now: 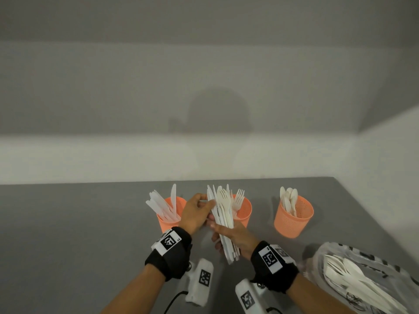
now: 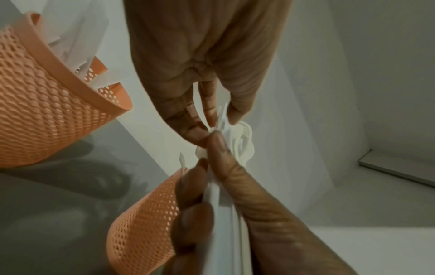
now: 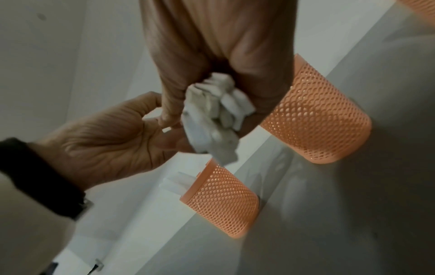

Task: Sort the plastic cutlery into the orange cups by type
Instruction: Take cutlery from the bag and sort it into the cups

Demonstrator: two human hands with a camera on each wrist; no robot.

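My right hand (image 1: 235,234) is gripping a mixed cutlery bundle (image 1: 223,214) | my left hand (image 1: 195,213) is pinching one knife (image 1: 211,197) from it | location: above the knife cup (image 1: 169,220) and fork cup (image 1: 243,211).

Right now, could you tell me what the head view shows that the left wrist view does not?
Only the head view shows the third cup with spoons and the bag of cutlery at right. Only the left wrist view shows the left hand pinching one piece at the tip of the bundle. Both show the right hand gripping the bundle, the knife cup and the fork cup.
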